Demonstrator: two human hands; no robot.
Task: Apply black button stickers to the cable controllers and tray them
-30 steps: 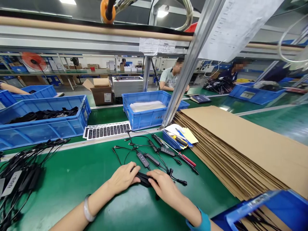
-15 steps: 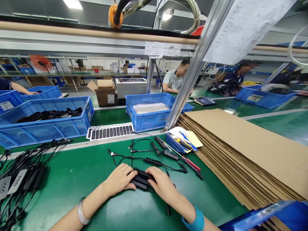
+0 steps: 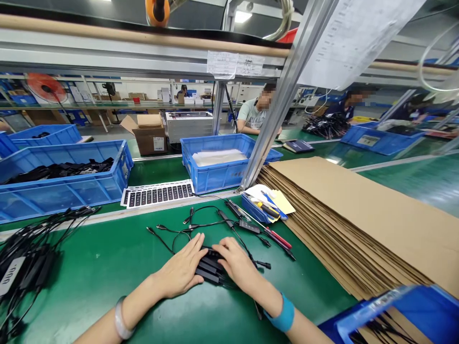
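Several black cable control boxes (image 3: 210,270) lie side by side on the green tabletop between my hands, their cables running out from both ends. My left hand (image 3: 184,267) is at their left end, fingers stretched out flat and pressed together, the thumb apart. My right hand (image 3: 236,263) curls over their right end, its bent fingers and thumb on the farthest box, partly hiding it. Just beyond, more cables with a grey-black control box (image 3: 249,226) and another box (image 3: 225,218) are spread on the table.
Left is a heap of black cables (image 3: 32,267). Label sheets (image 3: 159,194), a blue bin of black parts (image 3: 64,186) and a bin with white sheets (image 3: 215,177) line the back. Right are a tool tray (image 3: 255,210), red-handled screwdriver (image 3: 279,239), cardboard stack (image 3: 344,205) and blue bin (image 3: 423,310).
The control box that lay just beyond my hands is now with the group between them. My left fingers have straightened out. The view has shifted slightly.
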